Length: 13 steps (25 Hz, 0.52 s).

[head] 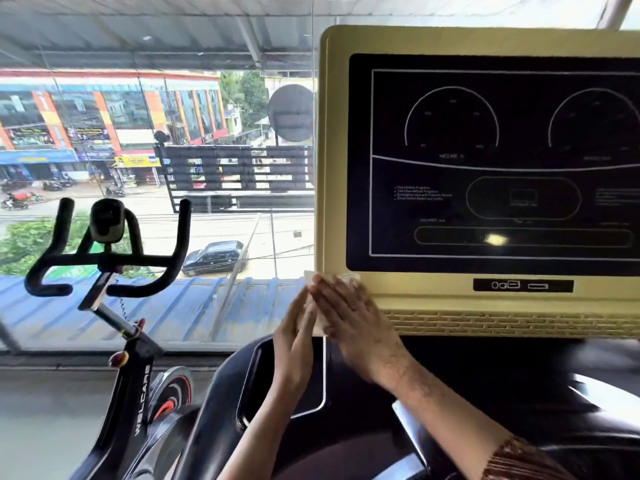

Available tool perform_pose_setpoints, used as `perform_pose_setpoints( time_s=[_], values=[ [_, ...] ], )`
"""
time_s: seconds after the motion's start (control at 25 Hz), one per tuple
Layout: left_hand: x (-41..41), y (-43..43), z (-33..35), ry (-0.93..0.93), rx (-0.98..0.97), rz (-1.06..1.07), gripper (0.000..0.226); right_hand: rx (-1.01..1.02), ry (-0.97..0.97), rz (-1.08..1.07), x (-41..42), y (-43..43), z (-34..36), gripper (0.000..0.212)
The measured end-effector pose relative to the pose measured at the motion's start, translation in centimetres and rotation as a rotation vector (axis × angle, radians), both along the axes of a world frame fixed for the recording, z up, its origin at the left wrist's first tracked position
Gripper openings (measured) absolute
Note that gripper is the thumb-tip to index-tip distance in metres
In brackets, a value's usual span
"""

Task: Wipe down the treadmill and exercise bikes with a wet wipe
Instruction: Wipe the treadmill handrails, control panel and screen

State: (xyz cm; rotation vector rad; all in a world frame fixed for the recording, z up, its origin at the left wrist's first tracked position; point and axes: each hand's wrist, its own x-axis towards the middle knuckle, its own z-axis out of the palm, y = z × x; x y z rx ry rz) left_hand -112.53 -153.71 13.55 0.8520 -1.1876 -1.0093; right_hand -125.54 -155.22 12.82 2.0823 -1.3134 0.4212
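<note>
Both my hands are at the lower left corner of the treadmill console [333,168], on its pale yellow frame. My right hand [349,327] lies flat against the front of the frame, fingers [329,292] straight and close together, pressing the white wet wipe [318,323] onto the corner. My left hand [294,337] comes up along the console's left edge, its fingers also straight, pressing the same wipe from that side. Neither hand is curled round it; the wipe is sandwiched between my palms and the frame, with small white bits showing at my fingertips and between the hands. They look a little blurred. The black screen [485,161] with its white dial outlines sits just right of my hands. Below my wrists is the treadmill's dark deck with a recessed tray [287,393]. To my left, well apart, stands a black exercise bike [131,375] by the window [156,133], with a street outside
</note>
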Motion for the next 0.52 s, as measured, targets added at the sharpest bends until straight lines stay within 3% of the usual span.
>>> perform_pose_setpoints(
  time_s=[0.12,0.24,0.44,0.52],
  values=[
    [-0.9,0.5,-0.2,0.004,0.025,0.013,0.033,-0.017,0.064,-0.028,-6.1,1.7,-1.0,0.088],
    [-1.7,1.0,-0.7,-0.002,0.062,0.017,0.056,-0.08,0.024,-0.111,-7.0,2.2,-1.6,0.087],
    [-1.3,0.7,-0.2,0.011,0.028,0.072,0.038,-0.093,-0.006,0.057,1.2,0.3,-1.6,0.077],
    [-0.8,0.6,-0.5,-0.107,-0.001,0.12,0.036,-0.099,0.038,0.054,0.3,0.1,-1.7,0.083]
  ],
)
